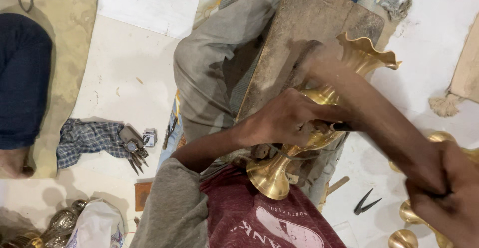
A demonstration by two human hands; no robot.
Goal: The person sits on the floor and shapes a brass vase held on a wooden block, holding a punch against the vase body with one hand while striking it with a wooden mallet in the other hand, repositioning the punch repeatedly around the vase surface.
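A brass vase (272, 175) with a flared foot and a wavy rim (369, 53) lies across a worn wooden board (299, 23) on my lap. My left hand (284, 121) is closed around the vase's round body, and a short dark tip (343, 126) sticks out past its fingers. My right forearm crosses over the vase from the lower right. My right hand (319, 61) is blurred at the vase's neck, just below the rim. What it holds is not clear.
A checked cloth (87, 138) and small metal tools (132, 145) lie on the floor at left. A black pointed tool (366, 203) and round brass pieces (403, 238) lie at right. Another person's dark blue leg (22, 78) is at far left. Metal ware (60, 223) sits bottom left.
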